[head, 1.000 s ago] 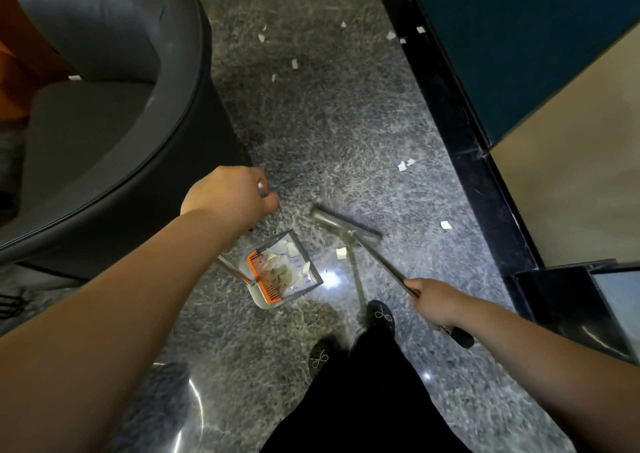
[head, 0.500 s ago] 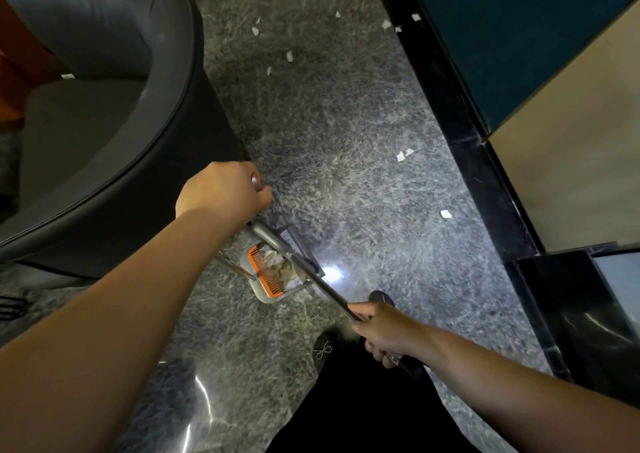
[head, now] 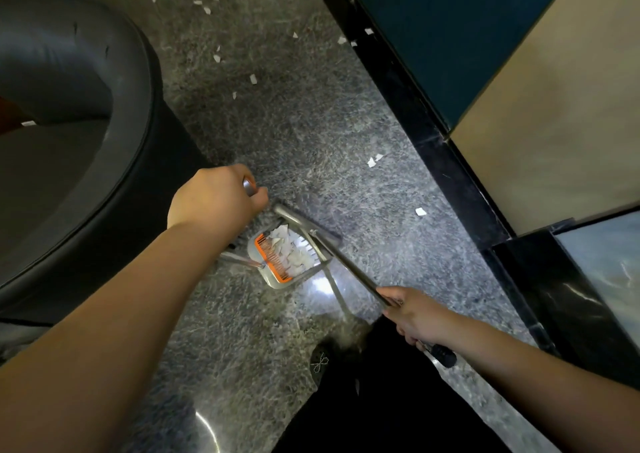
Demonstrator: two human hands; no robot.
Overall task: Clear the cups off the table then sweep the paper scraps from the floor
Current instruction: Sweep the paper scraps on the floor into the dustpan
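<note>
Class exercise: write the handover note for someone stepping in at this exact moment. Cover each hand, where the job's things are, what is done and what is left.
Left hand grips the dustpan handle; the dustpan sits on the floor with scraps inside.
Right hand grips the broom handle, broom head at the pan's mouth.
Done: some scraps collected. No cups or table in view.
Left: loose paper scraps ahead and along the black baseboard.

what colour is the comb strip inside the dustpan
Orange, on the dustpan's comb strip; head view.

Grey marble floor [head: 311,134]: scattered paper scraps [head: 374,160], dustpan [head: 287,262] w/ scraps, armchair [head: 86,134].
</note>
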